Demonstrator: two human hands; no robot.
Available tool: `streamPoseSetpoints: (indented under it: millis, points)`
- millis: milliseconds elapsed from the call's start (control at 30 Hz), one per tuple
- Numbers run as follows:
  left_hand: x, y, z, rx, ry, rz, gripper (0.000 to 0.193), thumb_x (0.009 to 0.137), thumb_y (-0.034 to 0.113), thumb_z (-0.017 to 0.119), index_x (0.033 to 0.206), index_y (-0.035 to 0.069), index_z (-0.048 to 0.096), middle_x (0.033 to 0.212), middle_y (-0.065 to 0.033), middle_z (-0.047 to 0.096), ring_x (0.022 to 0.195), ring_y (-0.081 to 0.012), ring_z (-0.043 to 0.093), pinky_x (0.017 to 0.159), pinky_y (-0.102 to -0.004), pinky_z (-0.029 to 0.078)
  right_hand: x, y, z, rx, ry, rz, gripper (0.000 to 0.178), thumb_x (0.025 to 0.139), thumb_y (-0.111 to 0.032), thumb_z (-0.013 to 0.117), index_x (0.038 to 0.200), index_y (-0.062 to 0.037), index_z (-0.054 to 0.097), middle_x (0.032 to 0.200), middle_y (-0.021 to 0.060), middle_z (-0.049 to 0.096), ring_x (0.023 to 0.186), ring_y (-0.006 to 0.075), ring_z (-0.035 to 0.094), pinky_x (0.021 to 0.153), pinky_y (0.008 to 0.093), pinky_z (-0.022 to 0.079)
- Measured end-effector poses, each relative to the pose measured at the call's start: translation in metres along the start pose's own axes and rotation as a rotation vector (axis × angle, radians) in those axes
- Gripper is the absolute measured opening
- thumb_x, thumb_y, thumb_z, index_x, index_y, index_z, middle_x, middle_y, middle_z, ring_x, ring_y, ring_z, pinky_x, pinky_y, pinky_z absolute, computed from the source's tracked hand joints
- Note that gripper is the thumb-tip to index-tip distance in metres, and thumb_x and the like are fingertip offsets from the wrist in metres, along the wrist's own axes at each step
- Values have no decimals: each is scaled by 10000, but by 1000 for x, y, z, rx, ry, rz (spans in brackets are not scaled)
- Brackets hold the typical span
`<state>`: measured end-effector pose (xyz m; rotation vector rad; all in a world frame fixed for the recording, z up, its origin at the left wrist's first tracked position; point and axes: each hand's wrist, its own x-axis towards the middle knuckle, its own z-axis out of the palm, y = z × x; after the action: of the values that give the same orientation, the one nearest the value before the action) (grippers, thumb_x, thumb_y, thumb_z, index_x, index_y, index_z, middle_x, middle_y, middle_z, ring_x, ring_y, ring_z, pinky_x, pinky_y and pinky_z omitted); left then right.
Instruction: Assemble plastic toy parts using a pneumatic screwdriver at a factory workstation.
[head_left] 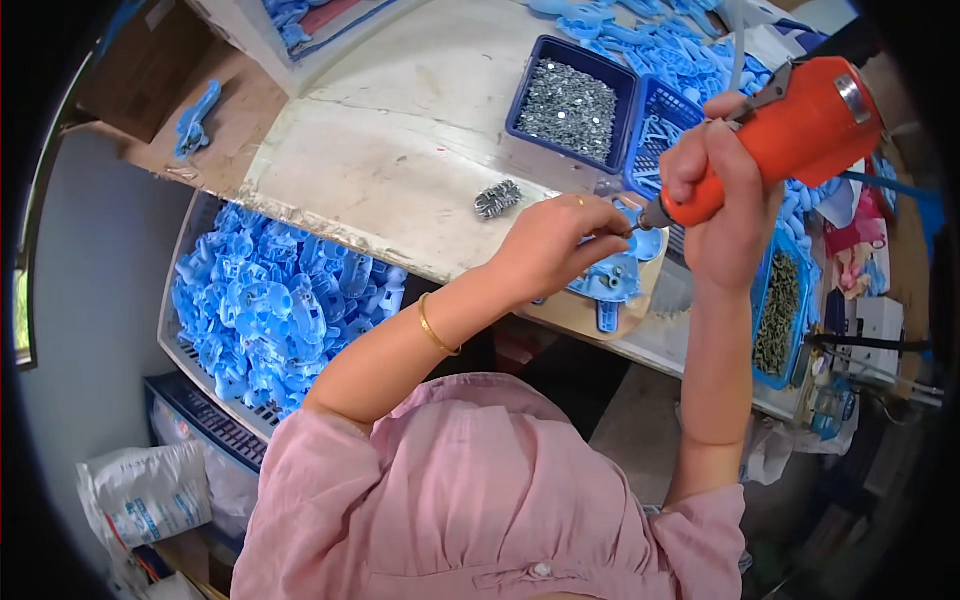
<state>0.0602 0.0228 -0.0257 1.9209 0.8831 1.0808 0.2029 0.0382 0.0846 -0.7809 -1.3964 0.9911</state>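
My right hand is wrapped round an orange-red power screwdriver, tilted so its bit points down and left. At the bit's tip my left hand pinches with thumb and fingers; whatever lies between them is too small and hidden to make out. Under these fingertips a light-blue plastic part lies on a pale wooden board at the table's front edge. My left hand covers some of that part. A small heap of screws sits on the table beyond my left wrist.
A dark-blue bin full of small metal pieces stands at the back, beside a blue basket. Blue plastic parts are piled behind them. A large crate of blue parts stands left, below table height. Another tray of screws is at right.
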Motion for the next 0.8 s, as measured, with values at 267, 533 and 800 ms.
streamPoseSetpoints:
  millis: [267,533,800]
  points:
    - [-1,0,1,-14,22,12,143,858,184,706,949,78,675,865,-98,683,845,-311,643,731,-412,501,0,0,-2,12,18,-25,241,944,-123,545,1140,8,494,672,48,537,533,111,479,541,291,414]
    - [-5,2,-3,37,-57,31,116,912,108,648,997,33,674,955,-108,701,891,-307,660,776,-392,510,-1,7,-3,87,21,-5,223,883,-142,642,1030,14,580,634,48,589,507,99,526,489,240,422]
    - [-13,-8,-7,-85,-143,65,167,905,127,651,1045,35,640,975,-128,671,926,-323,632,807,-400,494,-7,12,-1,213,-15,66,247,865,-149,660,1024,25,587,636,58,590,497,98,524,468,240,423]
